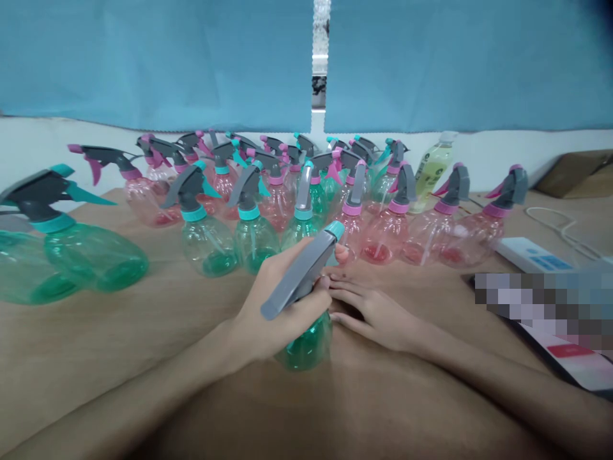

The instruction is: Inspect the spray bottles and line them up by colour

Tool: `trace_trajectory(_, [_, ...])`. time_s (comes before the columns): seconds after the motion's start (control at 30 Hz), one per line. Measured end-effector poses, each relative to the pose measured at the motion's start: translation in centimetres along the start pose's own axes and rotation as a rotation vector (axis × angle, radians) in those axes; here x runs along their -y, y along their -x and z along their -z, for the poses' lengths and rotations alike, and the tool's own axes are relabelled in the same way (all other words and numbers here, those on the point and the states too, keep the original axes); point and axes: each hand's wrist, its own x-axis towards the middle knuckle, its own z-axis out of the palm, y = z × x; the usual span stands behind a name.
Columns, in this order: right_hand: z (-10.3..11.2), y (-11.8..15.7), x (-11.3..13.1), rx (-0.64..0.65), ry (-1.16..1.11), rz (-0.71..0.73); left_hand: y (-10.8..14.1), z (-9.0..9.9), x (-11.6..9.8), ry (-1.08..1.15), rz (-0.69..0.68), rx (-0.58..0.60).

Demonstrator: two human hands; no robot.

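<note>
My left hand is wrapped round the neck of a green spray bottle with a grey trigger head and a teal nozzle tip. The bottle stands upright on the wooden table, its collar and trigger hidden behind my fingers. Just to the right, my right hand rests palm down on the table with its fingers stretched out, the fingertips close to the bottle; whether they touch it I cannot tell. Behind my hands stand another green spray bottle and a pink spray bottle.
Several more green and pink spray bottles fill the back of the table, with a green spray bottle at the left. A labelled clear bottle, a white power strip, a cable and a partly blurred phone-like device lie to the right. Blue cloth hangs behind.
</note>
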Motion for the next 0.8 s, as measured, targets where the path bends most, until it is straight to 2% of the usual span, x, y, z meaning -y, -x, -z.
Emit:
trace_trajectory(0.37, [0.1, 0.0, 0.0, 0.014, -0.028, 0.014, 0.0, -0.6, 0.3, -0.096, -0.012, -0.026])
trace_trajectory(0.63, [0.1, 0.0, 0.1, 0.003, -0.021, 0.01, 0.3, -0.8, 1.3, -0.205, -0.068, -0.065])
trace_trajectory(0.8, [0.2, 0.0, 0.1, 0.014, -0.011, 0.004, 0.3, -0.8, 1.1, -0.082, -0.07, -0.002])
